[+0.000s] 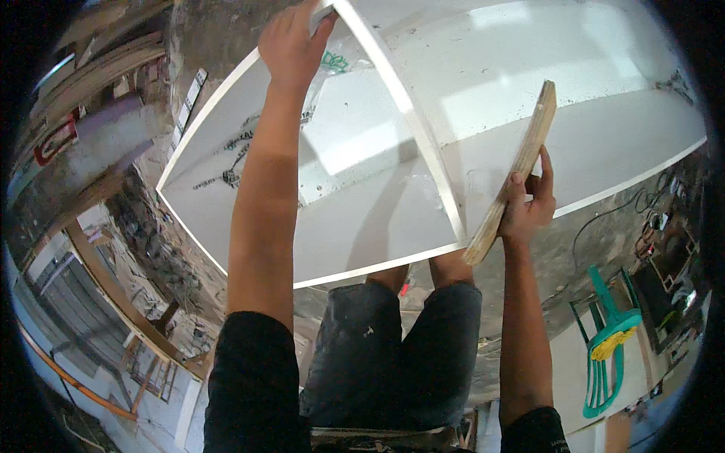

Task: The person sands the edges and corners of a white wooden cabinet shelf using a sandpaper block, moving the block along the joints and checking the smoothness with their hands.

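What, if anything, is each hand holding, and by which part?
The right hand holds a long, narrow, light-brown wooden strip near its middle. Whether the left hand holds anything cannot be told.

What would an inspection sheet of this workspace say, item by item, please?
Surface: stained grey floor around the white box.
Job's things: white box with white divider; wooden strip slanting over its near side, contact unclear.
Clutter: mixed scraps left of the box; green slatted plastic item with a yellow piece at lower right.
Hands: right hand grips the wooden strip; left hand at the divider's far end, grip partly hidden.
Cables: thin dark cable curving on the floor, right.
Surroundings: apparent wooden boards, upper left.
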`<state>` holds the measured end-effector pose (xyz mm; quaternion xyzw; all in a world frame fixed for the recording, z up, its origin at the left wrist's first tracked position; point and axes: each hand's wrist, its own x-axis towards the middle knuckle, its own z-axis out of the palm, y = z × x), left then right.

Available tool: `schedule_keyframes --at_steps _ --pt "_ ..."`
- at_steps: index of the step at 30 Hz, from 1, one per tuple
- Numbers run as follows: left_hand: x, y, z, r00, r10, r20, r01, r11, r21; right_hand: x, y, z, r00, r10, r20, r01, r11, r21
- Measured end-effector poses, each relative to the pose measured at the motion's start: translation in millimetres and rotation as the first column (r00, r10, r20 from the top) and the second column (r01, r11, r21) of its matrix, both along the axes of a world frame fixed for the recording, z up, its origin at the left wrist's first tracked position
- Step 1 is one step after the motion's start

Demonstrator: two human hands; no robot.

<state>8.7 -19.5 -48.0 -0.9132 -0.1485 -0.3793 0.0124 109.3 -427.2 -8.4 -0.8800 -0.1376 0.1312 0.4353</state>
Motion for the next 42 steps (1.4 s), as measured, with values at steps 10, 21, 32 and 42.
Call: schedule_keyframes --at_steps 10,21,32,42 --pt "17 -15 16 0.998 -0.017 0.057 0.015 1.0 0.019 11 -11 0 0.994 0.009 -0.106 -0.011 1.0 -0.016" --pt "13 -10 -1 0.986 -0.091 0.14 0.074 0.99 0.124 8 -4 8 0.982 -0.002 -0.189 0.016 0.998 0.068" --pt "3 -39 -17 0.972 0.218 0.09 -0.22 0.975 0.016 8 -1 9 0.977 -0.04 -0.211 0.055 0.996 0.066" --pt "28 -113 1 0.695 0.709 0.122 -0.023 0.191 -0.981 15 -13 6 0.982 0.005 -0.191 0.008 0.997 0.072"
